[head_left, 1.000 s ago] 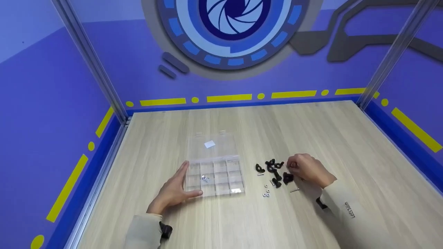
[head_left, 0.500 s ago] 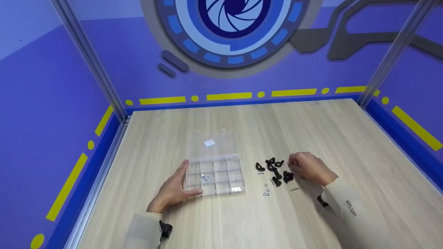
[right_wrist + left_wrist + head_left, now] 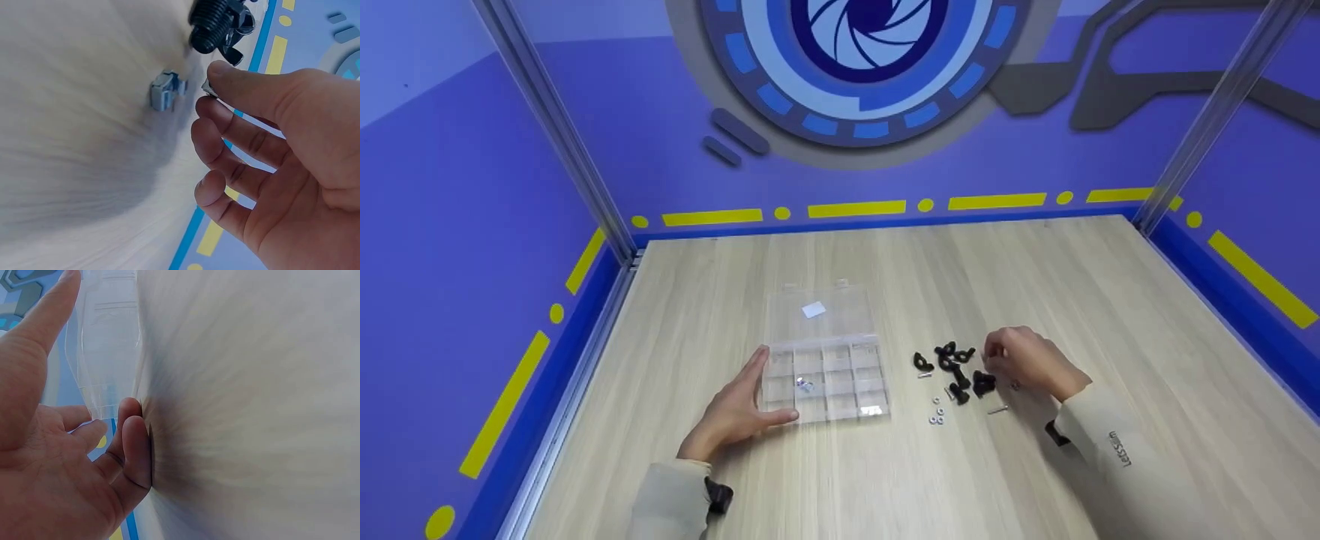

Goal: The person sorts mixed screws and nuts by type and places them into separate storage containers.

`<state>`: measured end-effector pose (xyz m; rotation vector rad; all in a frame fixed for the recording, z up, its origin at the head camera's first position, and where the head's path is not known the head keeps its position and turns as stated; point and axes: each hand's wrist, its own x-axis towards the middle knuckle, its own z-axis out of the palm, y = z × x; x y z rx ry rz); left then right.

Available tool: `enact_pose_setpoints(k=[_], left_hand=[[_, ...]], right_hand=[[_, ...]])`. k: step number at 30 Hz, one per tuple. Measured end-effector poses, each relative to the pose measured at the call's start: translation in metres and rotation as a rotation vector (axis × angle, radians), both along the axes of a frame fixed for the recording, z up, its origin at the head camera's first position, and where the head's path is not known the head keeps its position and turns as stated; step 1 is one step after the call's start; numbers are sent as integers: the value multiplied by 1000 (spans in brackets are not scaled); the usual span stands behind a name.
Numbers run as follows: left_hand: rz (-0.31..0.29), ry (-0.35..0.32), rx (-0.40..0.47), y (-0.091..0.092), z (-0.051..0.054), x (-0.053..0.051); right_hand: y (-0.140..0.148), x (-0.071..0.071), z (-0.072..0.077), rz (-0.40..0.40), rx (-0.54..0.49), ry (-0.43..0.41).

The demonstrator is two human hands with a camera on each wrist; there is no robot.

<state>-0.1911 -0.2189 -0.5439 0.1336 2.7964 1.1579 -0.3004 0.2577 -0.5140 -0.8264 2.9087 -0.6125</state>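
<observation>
A clear compartment box (image 3: 840, 384) stands with its lid laid back, small shiny metal pieces (image 3: 805, 385) in one compartment. At its left side my left hand (image 3: 735, 409) rests, fingers along the side and thumb at the near corner; in the left wrist view the hand (image 3: 62, 450) touches the clear plastic. Right of the black parts my right hand (image 3: 1027, 361) is held low. The right wrist view shows this hand (image 3: 270, 146) pinching a small metal piece (image 3: 209, 89) between thumb and index finger, beside a metal clip (image 3: 164, 91) on the table and a black threaded part (image 3: 211, 25).
Several black knob-like parts (image 3: 958, 375) lie between the box and my right hand. Several small nuts (image 3: 937, 420) and a thin screw (image 3: 998, 410) lie nearer the front. A white label (image 3: 814, 310) is on the lid. Metal posts (image 3: 577, 161) and painted walls bound the table.
</observation>
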Motion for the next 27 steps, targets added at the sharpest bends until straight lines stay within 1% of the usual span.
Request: enact_pose_setpoints(k=[4,9,13,19,22,27], left_hand=[[0,1,1,0,0,0],[7,-3,1,0,1,1],[-1,2,-6,0,1,1],[2,1,-10,0,0,0],[10,-6,-2,0,0,0],[23,-21,1,0,0,0]], right_hand=[[-5,-1,4,2,3,27],[-14,-3,9,45,-47,119],[-23,-3,15,81,-73,191],[-39,0,26,117,-72,225],[-46,2,31,151,-95,239],[-60,3,38,212,-129,298]])
